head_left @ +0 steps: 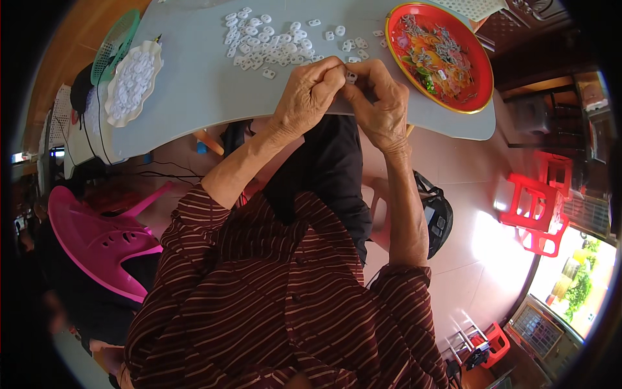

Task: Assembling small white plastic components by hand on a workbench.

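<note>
My left hand [310, 92] and my right hand [381, 104] meet over the near edge of the grey table [194, 84]. A small white plastic piece with holes [351, 77] shows between the thumb and forefinger of my right hand. The left fingers are closed in a pinch against it; what they hold, if anything, is hidden. Just beyond my hands lies a loose pile of similar white plastic pieces [269, 42], some oval and some with two holes. On the right, a round red tray [476, 84] with a gold rim holds many thin grey metal parts.
A white scalloped dish [120, 120] full of white pieces stands at the table's left, beside a green mesh basket [107, 55]. A pink plastic chair [81, 236] is at my left. Red stools [528, 201] stand at the right. A black bag [442, 217] lies below the table.
</note>
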Demonstrator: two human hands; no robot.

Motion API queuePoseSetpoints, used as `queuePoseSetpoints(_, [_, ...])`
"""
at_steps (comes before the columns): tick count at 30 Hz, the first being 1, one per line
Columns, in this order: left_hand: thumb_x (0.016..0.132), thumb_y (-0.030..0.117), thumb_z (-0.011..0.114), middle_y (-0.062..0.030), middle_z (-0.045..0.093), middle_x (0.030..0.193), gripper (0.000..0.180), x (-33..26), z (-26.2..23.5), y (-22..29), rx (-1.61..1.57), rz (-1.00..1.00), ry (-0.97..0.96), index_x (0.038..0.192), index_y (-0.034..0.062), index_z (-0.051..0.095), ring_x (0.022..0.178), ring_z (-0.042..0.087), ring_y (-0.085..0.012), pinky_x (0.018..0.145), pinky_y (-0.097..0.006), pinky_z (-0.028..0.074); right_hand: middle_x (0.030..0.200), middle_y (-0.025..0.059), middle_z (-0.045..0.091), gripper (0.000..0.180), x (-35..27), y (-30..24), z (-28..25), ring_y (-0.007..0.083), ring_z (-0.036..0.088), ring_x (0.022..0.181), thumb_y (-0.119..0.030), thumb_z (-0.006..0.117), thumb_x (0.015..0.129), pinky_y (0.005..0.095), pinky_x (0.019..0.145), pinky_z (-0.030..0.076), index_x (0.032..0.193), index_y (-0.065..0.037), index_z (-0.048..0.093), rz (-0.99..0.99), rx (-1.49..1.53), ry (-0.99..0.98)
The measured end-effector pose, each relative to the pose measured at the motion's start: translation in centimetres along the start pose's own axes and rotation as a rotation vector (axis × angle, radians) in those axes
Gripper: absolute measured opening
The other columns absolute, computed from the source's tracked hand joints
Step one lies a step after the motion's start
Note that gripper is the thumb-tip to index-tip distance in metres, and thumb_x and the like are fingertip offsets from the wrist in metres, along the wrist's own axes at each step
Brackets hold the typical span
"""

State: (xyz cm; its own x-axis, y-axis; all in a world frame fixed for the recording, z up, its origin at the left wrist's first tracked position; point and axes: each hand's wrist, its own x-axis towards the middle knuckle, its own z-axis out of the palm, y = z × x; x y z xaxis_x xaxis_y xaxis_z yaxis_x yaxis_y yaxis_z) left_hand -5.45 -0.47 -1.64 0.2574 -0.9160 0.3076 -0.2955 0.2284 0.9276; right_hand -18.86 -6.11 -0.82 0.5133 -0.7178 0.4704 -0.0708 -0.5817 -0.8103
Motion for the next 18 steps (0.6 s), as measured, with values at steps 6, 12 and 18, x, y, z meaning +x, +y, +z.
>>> queuePoseSetpoints(6, [0.092, 0.015, 0.046, -0.0008, 0.037, 0.058, 0.022, -0.3, -0.2, 0.4, -0.020, -0.013, -0.033, 0.076, -0.0003, 0.047, 0.057, 0.034, -0.0053, 0.049, -0.024, 0.034, 0.064, 0.0037, 0.057, 0.023, -0.3, 0.7, 0.1, 0.0081, 0.050, 0.056, 0.001, 0.071, 0.073, 0.0231, 0.054, 0.043, 0.093, -0.001, 0.060, -0.009, 0.038, 0.018])
queuePoseSetpoints(12, [0.093, 0.019, 0.047, 0.0010, 0.037, 0.059, 0.026, -0.1, -0.2, 0.1, -0.051, 0.025, -0.044, 0.076, 0.0003, 0.047, 0.057, 0.034, -0.0051, 0.050, -0.024, 0.033, 0.067, 0.0044, 0.062, 0.018, -0.1, 1.0, 0.0, 0.0069, 0.057, 0.059, 0.001, 0.070, 0.076, 0.0217, 0.055, 0.045, 0.091, 0.001, 0.061, -0.087, 0.011, 0.025])
queuePoseSetpoints(18, [0.095, 0.021, 0.047, 0.0011, 0.042, 0.058, 0.026, 0.4, -0.6, 0.5, -0.055, -0.032, -0.075, 0.080, 0.0001, 0.051, 0.057, 0.037, -0.0050, 0.051, -0.023, 0.034, 0.078, 0.0064, 0.066, 0.018, 0.2, 1.3, -0.5, 0.0110, 0.063, 0.071, 0.001, 0.066, 0.079, 0.0242, 0.066, 0.050, 0.096, 0.001, 0.061, 0.063, 0.233, -0.043])
